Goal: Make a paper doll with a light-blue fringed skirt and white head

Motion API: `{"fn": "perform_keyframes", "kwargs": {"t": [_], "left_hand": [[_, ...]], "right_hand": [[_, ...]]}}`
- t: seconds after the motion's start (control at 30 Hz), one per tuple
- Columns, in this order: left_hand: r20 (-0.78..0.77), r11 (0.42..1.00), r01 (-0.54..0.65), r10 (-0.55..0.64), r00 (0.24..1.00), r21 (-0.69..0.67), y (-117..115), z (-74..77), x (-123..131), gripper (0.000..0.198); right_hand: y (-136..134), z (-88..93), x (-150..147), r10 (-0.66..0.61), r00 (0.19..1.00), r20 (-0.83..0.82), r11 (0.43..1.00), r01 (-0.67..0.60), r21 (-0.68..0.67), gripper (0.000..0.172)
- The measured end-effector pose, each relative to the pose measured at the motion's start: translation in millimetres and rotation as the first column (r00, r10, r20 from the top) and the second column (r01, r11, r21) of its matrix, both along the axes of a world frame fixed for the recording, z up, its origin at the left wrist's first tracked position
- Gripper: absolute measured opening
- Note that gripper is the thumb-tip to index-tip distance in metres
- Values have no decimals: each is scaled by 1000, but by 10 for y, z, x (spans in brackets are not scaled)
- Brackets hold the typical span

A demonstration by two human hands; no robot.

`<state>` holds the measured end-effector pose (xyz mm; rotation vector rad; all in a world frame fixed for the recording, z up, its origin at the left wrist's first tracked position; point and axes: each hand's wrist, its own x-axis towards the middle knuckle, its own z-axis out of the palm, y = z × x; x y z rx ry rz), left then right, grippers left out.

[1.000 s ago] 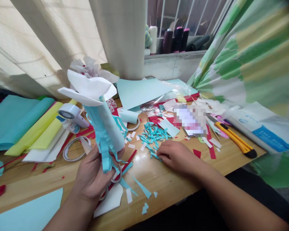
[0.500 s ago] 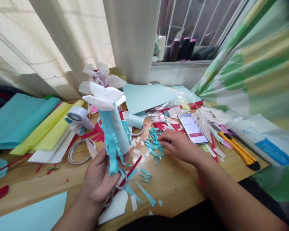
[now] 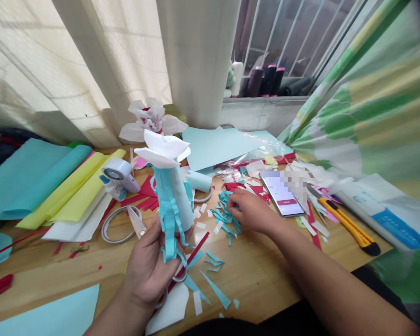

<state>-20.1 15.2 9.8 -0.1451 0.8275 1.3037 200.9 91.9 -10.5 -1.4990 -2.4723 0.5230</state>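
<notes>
My left hand (image 3: 150, 266) is wrapped round the lower part of a light-blue paper tube (image 3: 178, 198), held upright. White paper petals (image 3: 162, 147) spread from its top, and curled blue strips hang down its sides. Scissors (image 3: 138, 224) show on both sides of this hand, blades beyond and handle loops below; their middle is hidden. My right hand (image 3: 251, 212) is over a heap of small blue paper strips (image 3: 225, 217), its fingers bent together at the heap. What its fingertips pinch is hidden.
A white paper flower (image 3: 152, 121) stands behind the tube. Tape rolls (image 3: 108, 233), a glue bottle (image 3: 115, 189) and coloured paper (image 3: 66, 186) lie left. A phone (image 3: 283, 193) and a yellow utility knife (image 3: 349, 226) lie right. Paper scraps (image 3: 216, 289) are scattered in front.
The view has shifted slightly, so everything appears a little lower. The tube sits slightly further right in my left hand's grip. My right hand's fingers have drawn closer together at the blue strips.
</notes>
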Motion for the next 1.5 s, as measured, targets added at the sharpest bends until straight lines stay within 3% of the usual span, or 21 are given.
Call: {"fn": "perform_keyframes", "kwargs": {"t": [0.17,0.43,0.6,0.67,0.73,0.83,0.93,1.07,1.23,1.3,1.43,1.5], "left_hand": [[-8,998,31,-30,1000,50,0,-13,-8,37],[25,996,14,-16,1000,92,6,26,33,40],[-14,997,43,-42,999,64,13,19,28,40],[-4,997,35,-35,999,71,14,25,29,40],[0,996,23,-23,1000,84,15,34,31,40],[-7,995,6,-5,1000,97,10,48,35,40],[-14,997,12,-10,1000,80,-6,64,37,40],[-5,997,48,-48,999,61,-27,62,33,40],[-12,989,99,-98,995,111,-33,3,20,41],[-14,986,120,-120,993,115,-36,-8,20,41],[-28,987,128,-126,992,97,-39,5,31,42],[-26,989,109,-107,994,100,-37,5,30,43]], "right_hand": [[14,61,76,7,997,-72,998,-11,-56,14],[36,-254,33,-57,993,-99,998,53,-43,9],[88,-90,84,-115,953,-282,987,77,-144,9],[84,60,123,-144,912,-385,975,64,-211,4],[69,202,152,-169,861,-480,966,49,-254,11],[56,303,157,-235,721,-651,939,-6,-345,20],[62,242,119,-340,595,-728,890,-45,-453,18],[16,112,62,-426,542,-724,859,-8,-512,16],[-150,119,36,-465,473,-749,837,-43,-546,19],[-229,121,56,-454,495,-741,841,-36,-540,19],[-408,19,200,-289,834,-471,939,152,-308,12],[-509,-61,310,-272,903,-331,957,218,-190,15]]}}
